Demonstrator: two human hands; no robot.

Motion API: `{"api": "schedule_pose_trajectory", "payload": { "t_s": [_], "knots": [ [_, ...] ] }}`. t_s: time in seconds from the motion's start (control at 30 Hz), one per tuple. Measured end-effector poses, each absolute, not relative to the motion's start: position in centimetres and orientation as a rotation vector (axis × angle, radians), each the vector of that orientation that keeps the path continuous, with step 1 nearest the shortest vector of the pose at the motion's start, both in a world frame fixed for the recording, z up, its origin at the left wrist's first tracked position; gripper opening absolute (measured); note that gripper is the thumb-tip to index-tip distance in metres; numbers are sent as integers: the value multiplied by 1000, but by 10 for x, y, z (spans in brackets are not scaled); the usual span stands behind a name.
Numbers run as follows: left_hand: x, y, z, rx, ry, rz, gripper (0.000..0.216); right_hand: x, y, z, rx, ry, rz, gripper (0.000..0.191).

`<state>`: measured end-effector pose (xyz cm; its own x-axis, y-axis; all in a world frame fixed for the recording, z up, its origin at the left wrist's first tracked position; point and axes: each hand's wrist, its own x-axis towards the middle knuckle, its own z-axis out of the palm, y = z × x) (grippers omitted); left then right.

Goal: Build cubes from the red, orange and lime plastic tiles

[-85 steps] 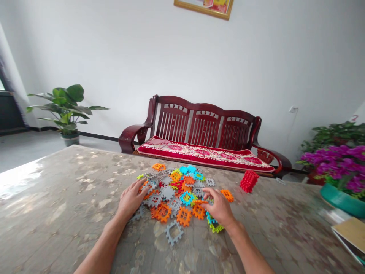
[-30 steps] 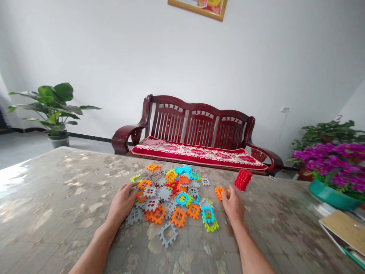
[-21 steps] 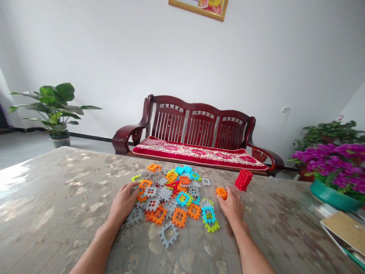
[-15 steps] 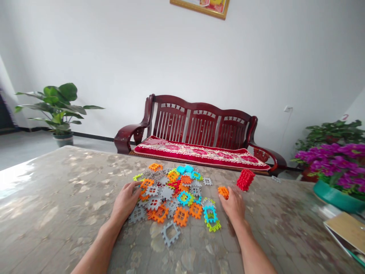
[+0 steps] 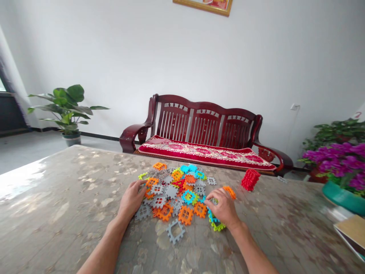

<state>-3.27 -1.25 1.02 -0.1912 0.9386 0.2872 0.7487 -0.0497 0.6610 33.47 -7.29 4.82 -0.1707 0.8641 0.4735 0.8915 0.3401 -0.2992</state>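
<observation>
Several notched plastic building tiles lie in a loose pile, among them a grey tile [image 5: 171, 192], a blue tile [image 5: 188, 197] and an orange tile [image 5: 185, 215]. My left hand [image 5: 133, 198] rests at the pile's left edge, fingers stretched out beside an orange window tile [image 5: 152, 182]. Over the right side of the pile, my right hand [image 5: 224, 207] has its thumb and forefinger apart, near the blue and green tiles it partly covers. Behind its knuckles a separate orange tile [image 5: 229, 192] lies on the table. Farther right stands a stack of red tiles [image 5: 250, 179].
The table [image 5: 71, 213] has a shiny patterned cover. A small grey tile [image 5: 282, 179] lies near its far edge. At the right are a teal flowerpot [image 5: 342, 199] with purple flowers and a brown-topped box [image 5: 352, 232]. Beyond the table stands a wooden bench [image 5: 203, 125].
My right hand has let go of the orange tile, which stays on the table, and has moved left over the pile. My left hand stays by the pile. The view has shifted slightly.
</observation>
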Motion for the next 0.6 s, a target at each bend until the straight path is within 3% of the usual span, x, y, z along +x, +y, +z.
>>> {"api": "schedule_pose_trajectory", "payload": {
  "t_s": [0.6],
  "knots": [
    [-33,-11,7,1836,1950,1051,39,305,-93,60,-1690,-2398,-45,38]
  ]
}}
